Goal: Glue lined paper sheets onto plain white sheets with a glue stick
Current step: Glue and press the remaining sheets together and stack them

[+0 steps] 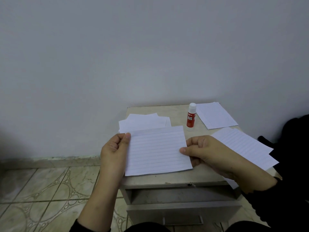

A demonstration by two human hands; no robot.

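The grip of the left hand (115,144) is narrow: its thumb and curled fingers pinch the upper left edge of a lined sheet (157,151). The grip of the right hand (205,151) holds the right edge of the same sheet, with the thumb on top and the fingers curled under it. The sheet is between both hands, in front of the person and over the near part of the surface (177,113). Behind it lie some plain white sheets (143,122), partly covered by it. The glue stick (191,117) stands upright with its cap on, to the right of them. More lined sheets (244,144) lie near the right hand, and another pile of paper (215,115) lies at the far right corner.
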